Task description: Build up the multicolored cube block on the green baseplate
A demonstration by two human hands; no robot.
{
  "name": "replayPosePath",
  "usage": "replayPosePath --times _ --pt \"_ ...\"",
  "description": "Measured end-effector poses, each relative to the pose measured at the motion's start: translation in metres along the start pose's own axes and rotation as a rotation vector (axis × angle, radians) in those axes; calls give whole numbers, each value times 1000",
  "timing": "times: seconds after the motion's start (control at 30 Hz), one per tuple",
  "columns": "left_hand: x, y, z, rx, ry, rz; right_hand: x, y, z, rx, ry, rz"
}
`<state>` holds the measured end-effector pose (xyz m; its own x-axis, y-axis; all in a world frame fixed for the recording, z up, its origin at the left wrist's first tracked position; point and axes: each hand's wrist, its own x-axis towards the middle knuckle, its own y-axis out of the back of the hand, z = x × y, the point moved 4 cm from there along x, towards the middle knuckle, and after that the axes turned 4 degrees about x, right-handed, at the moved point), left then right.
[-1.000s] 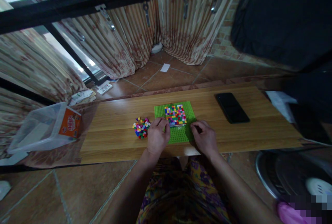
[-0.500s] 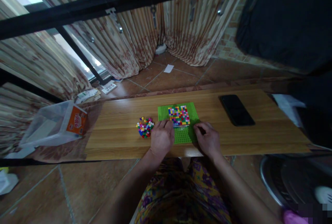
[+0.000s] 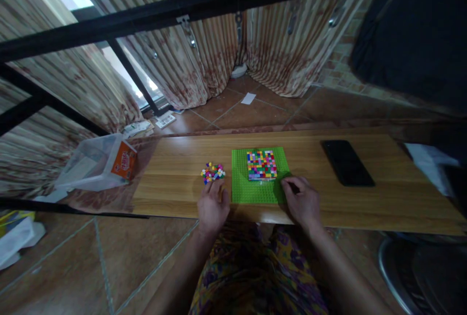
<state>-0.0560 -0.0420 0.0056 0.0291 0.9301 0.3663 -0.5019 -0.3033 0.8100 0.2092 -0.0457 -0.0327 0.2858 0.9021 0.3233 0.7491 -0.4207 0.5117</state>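
Observation:
A green studded baseplate [image 3: 251,188] lies on the wooden table [image 3: 171,179], with a square patch of small multicoloured bricks [image 3: 261,164] set on its far half. A small heap of loose coloured bricks [image 3: 213,172] sits just left of the plate. My left hand [image 3: 212,204] rests below that heap, fingers reaching up and touching its near edge. At the plate's right near corner lies my right hand [image 3: 303,201], its fingers curled with the tips on the plate's edge; I cannot make out anything held.
A black phone [image 3: 347,163] lies on the table's right part. A clear plastic bag with an orange label [image 3: 100,163] sits off the table's left end. White paper [image 3: 430,164] lies at the far right. Black metal bars [image 3: 204,4] cross overhead; curtains hang behind.
My left hand has left the bricks on the plate and moved left and back to the loose heap. The right hand stays at the plate's right corner. The view has shifted.

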Motion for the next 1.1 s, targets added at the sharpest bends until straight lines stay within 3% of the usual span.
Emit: replayPosePath --times 0.13,0.23,0.5,1.1 --pt "-3 16 -44 70 198 13 0 0 -1 -1 3 1" --pt "0 22 -58 128 259 -19 0 0 -1 2 9 3" --pt "10 15 -55 192 234 -63 0 0 -1 1 14 11" --pt "11 7 -63 -29 471 -23 0 0 0 1 26 7"
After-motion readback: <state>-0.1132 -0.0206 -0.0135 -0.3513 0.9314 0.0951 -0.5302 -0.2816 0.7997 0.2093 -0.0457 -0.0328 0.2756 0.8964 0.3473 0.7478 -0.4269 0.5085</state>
